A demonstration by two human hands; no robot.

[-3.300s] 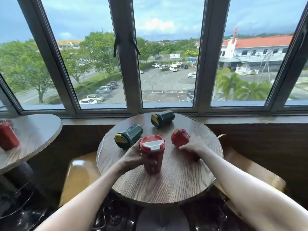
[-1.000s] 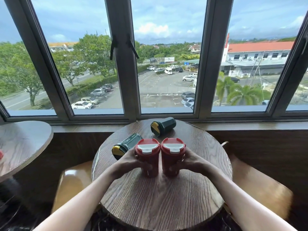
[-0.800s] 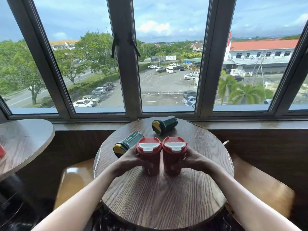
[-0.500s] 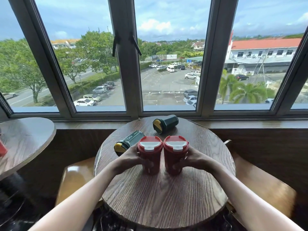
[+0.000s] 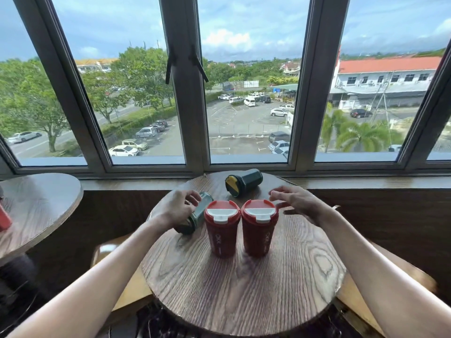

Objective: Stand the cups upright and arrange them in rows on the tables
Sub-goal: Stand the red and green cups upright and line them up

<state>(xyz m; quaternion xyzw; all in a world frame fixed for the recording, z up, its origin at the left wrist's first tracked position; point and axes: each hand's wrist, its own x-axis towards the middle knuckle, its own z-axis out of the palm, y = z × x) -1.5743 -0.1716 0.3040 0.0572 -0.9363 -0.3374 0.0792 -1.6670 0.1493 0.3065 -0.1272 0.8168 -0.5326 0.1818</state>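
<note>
Left hand (image 5: 179, 211) curled over, probably gripping, the toppled dark-green lidded cup (image 5: 195, 217) left of two upright red cups (image 5: 221, 228). Right hand (image 5: 296, 200) hovered spread, empty. Risk: righting green cup could topple the reds.

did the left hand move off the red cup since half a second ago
Yes. The left hand has left the left red cup and shifted leftward onto the lying green cup beside it.

Your left hand (image 5: 179, 211) curled its fingers over a cup lying on its side. Your right hand (image 5: 296, 200) hovered open, fingers spread, both forearms reaching forward.
</note>
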